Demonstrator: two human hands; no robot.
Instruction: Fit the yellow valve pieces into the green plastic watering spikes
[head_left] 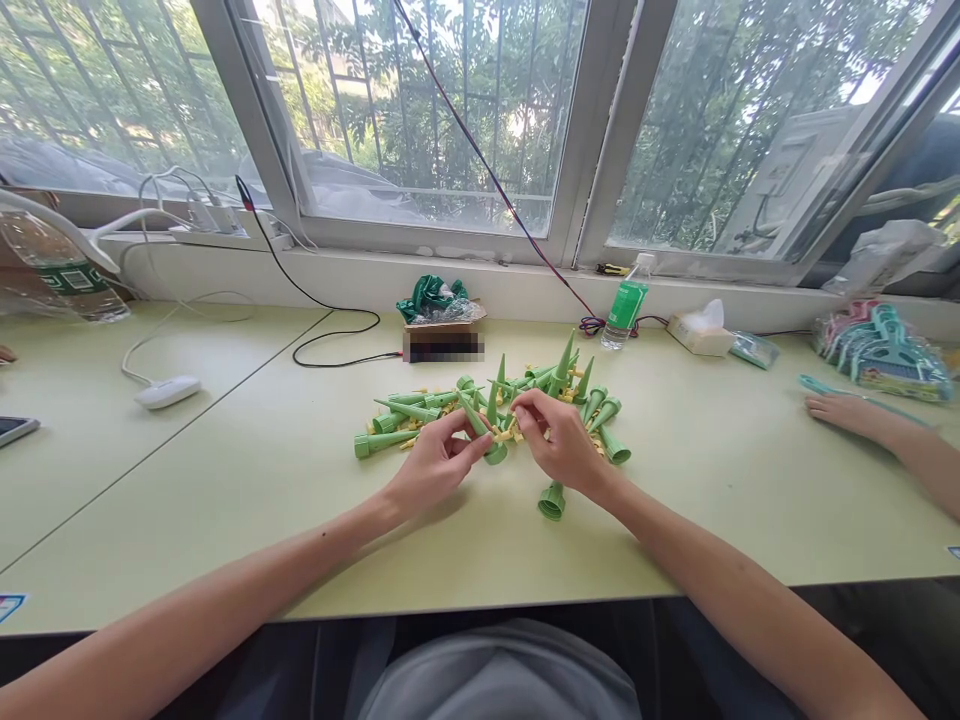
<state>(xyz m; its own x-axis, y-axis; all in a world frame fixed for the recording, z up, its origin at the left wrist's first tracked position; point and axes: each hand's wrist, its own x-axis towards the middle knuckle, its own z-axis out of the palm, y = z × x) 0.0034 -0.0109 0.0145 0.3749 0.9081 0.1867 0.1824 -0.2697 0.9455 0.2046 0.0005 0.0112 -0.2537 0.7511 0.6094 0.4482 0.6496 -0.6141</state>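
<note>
My left hand (429, 468) is closed around a green plastic watering spike (472, 414), whose pointed end leans up and to the left. Just to its right, my right hand (561, 440) pinches with thumb and fingertips. Whatever sits in that pinch is too small to make out. Small yellow plastic pieces (505, 434) show between the two hands. Around and behind them spreads a pile of green spikes (388, 420) with threaded cap ends, mixed with more yellow parts. One single spike (551, 502) lies below my right hand, its round opening towards me.
At the back stand an open carton (444, 316), a green-labelled bottle (625, 303) and a tissue box (703, 332). A black cable crosses the back left, near a white mouse-like device (169, 391). Another person's hand (847, 412) rests at right beside packaged teal brushes (892, 355).
</note>
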